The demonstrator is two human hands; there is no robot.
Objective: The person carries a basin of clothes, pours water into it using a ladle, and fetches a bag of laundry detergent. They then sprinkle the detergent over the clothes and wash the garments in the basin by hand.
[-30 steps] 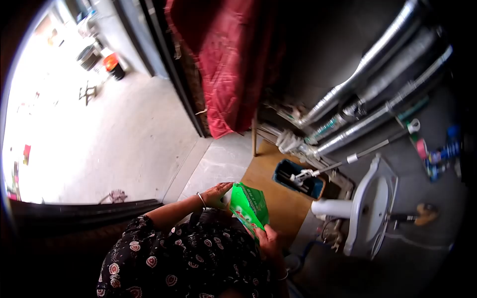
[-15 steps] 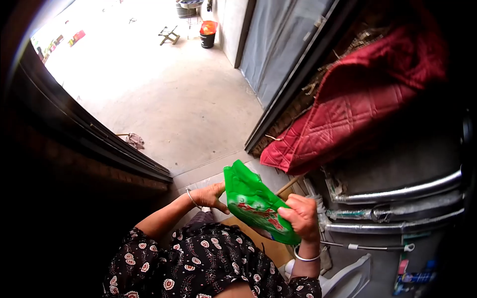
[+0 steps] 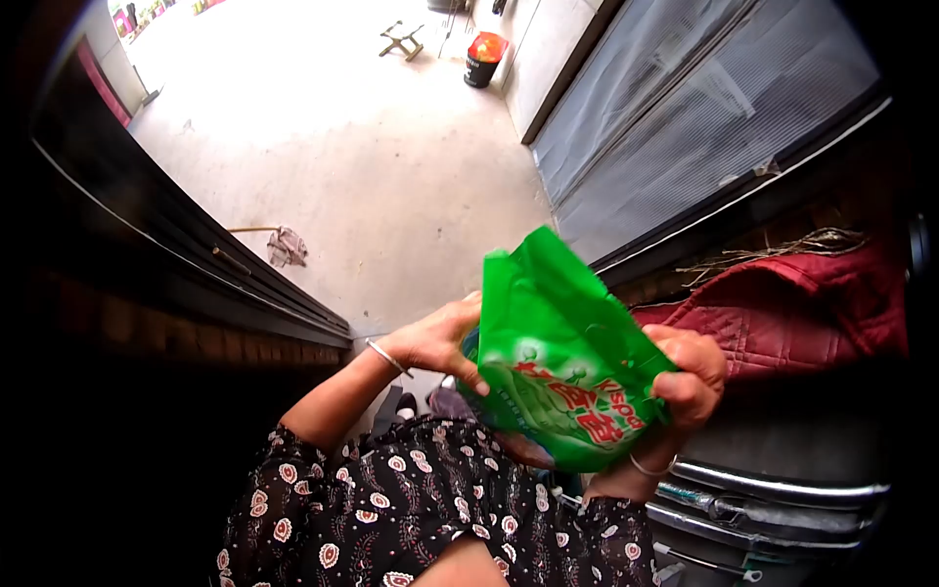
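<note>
A green plastic bag [image 3: 553, 362], printed with red and white lettering, is held in front of my chest. My right hand [image 3: 690, 377] is closed on its right edge, fingers bent tight around the plastic. On the other side, my left hand [image 3: 440, 342] grips the bag's left edge with the thumb toward me; its fingers are partly hidden behind the bag. The upper edge of the bag looks uneven, and its contents cannot be seen. Each wrist wears a silver bangle.
An open doorway leads to a concrete floor [image 3: 391, 186]. Outside are a folding stool [image 3: 401, 41], a black bucket with orange contents [image 3: 482, 61] and a mop [image 3: 287, 247]. A red quilted cover [image 3: 782, 313] and shiny metal tubes [image 3: 782, 484] lie to the right.
The bag has risen closer to the camera and turned so its printed front faces me more. Both hands moved up with it, and the view has swung to the right.
</note>
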